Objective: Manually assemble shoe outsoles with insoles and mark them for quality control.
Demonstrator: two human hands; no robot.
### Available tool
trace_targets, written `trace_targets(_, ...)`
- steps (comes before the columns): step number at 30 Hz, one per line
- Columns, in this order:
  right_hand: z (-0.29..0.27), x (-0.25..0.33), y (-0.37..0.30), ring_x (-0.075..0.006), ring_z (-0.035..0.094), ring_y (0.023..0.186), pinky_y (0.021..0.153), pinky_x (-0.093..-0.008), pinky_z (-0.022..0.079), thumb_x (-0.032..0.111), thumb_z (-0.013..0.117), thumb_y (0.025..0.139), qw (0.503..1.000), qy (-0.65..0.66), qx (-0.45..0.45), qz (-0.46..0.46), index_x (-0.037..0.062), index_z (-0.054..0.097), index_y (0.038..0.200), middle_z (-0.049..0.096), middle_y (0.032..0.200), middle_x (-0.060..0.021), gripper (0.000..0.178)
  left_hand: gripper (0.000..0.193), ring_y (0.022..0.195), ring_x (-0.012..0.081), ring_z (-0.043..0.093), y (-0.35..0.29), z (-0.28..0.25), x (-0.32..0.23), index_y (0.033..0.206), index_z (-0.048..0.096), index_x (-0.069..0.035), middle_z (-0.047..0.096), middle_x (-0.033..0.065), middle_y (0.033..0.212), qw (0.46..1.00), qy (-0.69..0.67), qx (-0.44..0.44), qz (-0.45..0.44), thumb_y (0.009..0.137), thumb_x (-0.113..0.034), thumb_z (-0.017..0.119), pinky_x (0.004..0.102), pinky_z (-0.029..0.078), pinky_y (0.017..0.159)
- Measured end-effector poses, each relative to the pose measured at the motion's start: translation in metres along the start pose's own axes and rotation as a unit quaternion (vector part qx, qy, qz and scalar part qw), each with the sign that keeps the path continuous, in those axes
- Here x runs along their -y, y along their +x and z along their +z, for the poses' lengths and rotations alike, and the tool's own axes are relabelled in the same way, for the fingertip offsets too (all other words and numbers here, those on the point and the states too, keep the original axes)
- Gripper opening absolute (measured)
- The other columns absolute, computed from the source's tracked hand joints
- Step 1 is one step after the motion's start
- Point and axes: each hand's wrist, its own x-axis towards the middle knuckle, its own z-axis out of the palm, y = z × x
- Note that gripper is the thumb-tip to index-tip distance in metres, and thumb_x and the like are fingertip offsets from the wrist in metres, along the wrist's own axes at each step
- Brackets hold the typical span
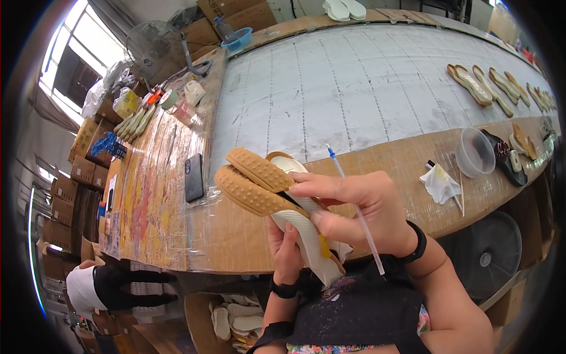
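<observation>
A pair of shoe soles with tan dotted ends and cream ribbed sides is held up in front of me, above the near edge of the table. My left hand is closed around their lower part, its thumb lying along the cream side. From the right, my right hand pinches the soles between thumb and forefinger. A thin clear pen with a blue tip is also tucked in that hand, tip up. The far fingers of both hands are partly hidden behind the soles and palms.
Tan-edged soles lie in a row at the far right. On the right stand a clear plastic tub and a white cloth. A phone lies to the left. Below the table, a box of soles sits near a person bending down.
</observation>
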Motion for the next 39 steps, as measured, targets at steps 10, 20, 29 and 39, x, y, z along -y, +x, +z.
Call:
trace_targets(10, 0.003, 0.003, -0.001, -0.0207, 0.063, 0.084, 0.073, -0.0242, 0.048, 0.007, 0.063, 0.069, 0.999, -0.019, -0.015, -0.029, -0.0001, 0.063, 0.094, 0.061, 0.102, -0.0194, 0.027, 0.043, 0.112, 0.0225, 0.046, 0.004, 0.019, -0.018, 0.133, 0.027, -0.015, 0.041, 0.01, 0.126, 0.997, 0.036, 0.006, -0.062, 0.092, -0.015, 0.04, 0.0366, 0.041, 0.091)
trace_targets(20, -0.007, 0.012, -0.005, -0.0218, 0.063, 0.065, 0.061, -0.0248, 0.048, 0.009, 0.063, 0.064, 0.996, -0.08, 0.0, -0.031, 0.0029, 0.066, 0.079, 0.063, 0.089, -0.0176, 0.016, 0.043, 0.112, 0.0236, 0.046, 0.008, 0.025, -0.016, 0.13, 0.031, -0.012, 0.041, 0.0115, 0.126, 0.999, 0.029, 0.03, -0.031, 0.09, -0.019, 0.046, 0.0369, 0.041, 0.092)
trace_targets(29, -0.008, 0.008, -0.002, -0.0215, 0.064, 0.073, 0.065, -0.0251, 0.049, 0.008, 0.064, 0.066, 0.998, -0.061, -0.015, -0.017, 0.0018, 0.066, 0.083, 0.061, 0.094, -0.0217, 0.018, 0.055, 0.113, 0.0244, 0.045, 0.014, 0.029, -0.022, 0.133, 0.023, -0.008, 0.039, 0.0137, 0.127, 0.996, 0.071, 0.042, -0.021, 0.088, -0.025, 0.05, 0.036, 0.041, 0.092)
trace_targets(39, 0.002, -0.012, -0.01, -0.0228, 0.059, 0.095, 0.079, -0.0273, 0.046, 0.009, 0.068, 0.069, 0.999, 0.039, 0.007, 0.023, 0.0006, 0.051, 0.116, 0.055, 0.112, -0.0184, 0.05, 0.097, 0.111, 0.0236, 0.045, 0.01, 0.017, -0.049, 0.131, 0.019, -0.004, 0.038, 0.0131, 0.124, 0.993, 0.048, 0.061, -0.087, 0.059, -0.035, 0.076, 0.0364, 0.041, 0.091)
